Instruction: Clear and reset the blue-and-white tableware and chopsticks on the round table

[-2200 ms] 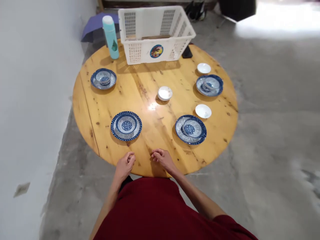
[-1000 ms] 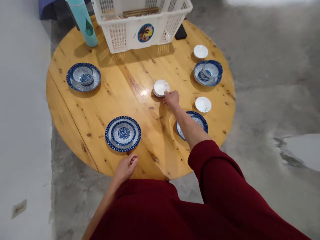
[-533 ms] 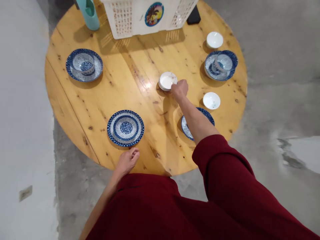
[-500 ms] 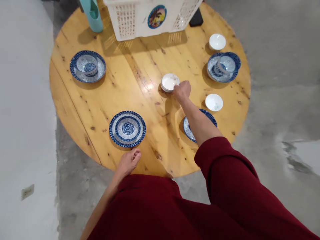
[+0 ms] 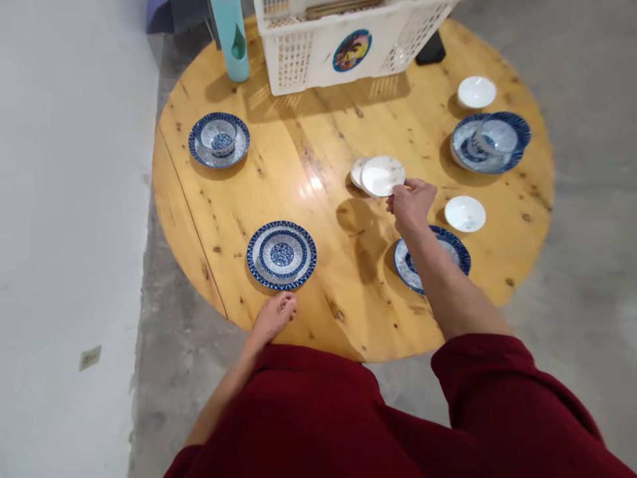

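My right hand pinches the rim of a small white bowl. That bowl is tilted slightly and raised beside another small white bowl, which it partly covers. Under my right forearm lies a blue-and-white plate, partly hidden. A white bowl sits just to the right of my hand. My left hand rests loosely closed at the table's near edge, seemingly with nothing in it. Just beyond it is a blue-patterned plate with a clear bowl on it.
The round wooden table carries a white plastic basket, a turquoise holder and a black phone at the back. Blue plates with clear bowls stand far left and right, and another white bowl far right.
My right hand has lifted the top small white bowl off the stack and drawn it right and toward me. My left hand stays by the near edge. The view has shifted left.
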`<state>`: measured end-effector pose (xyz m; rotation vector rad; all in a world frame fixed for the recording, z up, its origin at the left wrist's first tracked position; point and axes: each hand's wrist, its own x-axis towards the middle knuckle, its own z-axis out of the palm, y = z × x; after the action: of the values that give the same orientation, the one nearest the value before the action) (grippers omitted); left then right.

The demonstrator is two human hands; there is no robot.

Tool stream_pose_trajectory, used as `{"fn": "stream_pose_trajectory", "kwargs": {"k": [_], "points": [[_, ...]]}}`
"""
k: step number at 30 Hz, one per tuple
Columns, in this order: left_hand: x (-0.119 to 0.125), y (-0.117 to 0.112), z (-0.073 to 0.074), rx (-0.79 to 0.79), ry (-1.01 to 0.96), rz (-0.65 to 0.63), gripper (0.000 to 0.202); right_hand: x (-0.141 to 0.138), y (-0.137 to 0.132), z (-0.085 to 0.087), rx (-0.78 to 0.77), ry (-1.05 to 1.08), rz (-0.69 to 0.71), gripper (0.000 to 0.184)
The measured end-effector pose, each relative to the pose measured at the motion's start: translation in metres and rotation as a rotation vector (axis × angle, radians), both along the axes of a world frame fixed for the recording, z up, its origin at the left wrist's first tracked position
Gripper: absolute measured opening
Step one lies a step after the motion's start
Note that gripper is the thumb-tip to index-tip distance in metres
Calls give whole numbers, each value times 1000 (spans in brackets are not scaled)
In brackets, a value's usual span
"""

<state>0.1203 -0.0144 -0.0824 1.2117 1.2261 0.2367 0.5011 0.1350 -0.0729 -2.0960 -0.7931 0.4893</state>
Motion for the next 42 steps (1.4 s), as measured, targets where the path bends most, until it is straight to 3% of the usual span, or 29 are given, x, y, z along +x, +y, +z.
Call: {"fn": "stream_pose_trajectory", "kwargs": {"k": [3,8,12,15,23,29,42], "points": [[1,5,-8,-130,-98,174,45,-26,-52,9,30,44,-23,32],[1,16,-13,-264,-204,331,56,-76,-144,12,-37,153,49,34],[1,26,-9,-357,-278,393,49,-119,-201,9,-101,243,43,40],[3,33,-7,-374,-289,464,36,-146,-225,2,-133,265,30,45],[6,38,-8,-368,-289,484,25,-172,-244,-16,-166,313,-34,60],[6,38,-3,-405,-308,591,13,-173,-243,-18,-79,295,-14,55],[-8,35,-2,-426,-303,576,23,-182,-239,-19,-101,366,-13,60]]}}
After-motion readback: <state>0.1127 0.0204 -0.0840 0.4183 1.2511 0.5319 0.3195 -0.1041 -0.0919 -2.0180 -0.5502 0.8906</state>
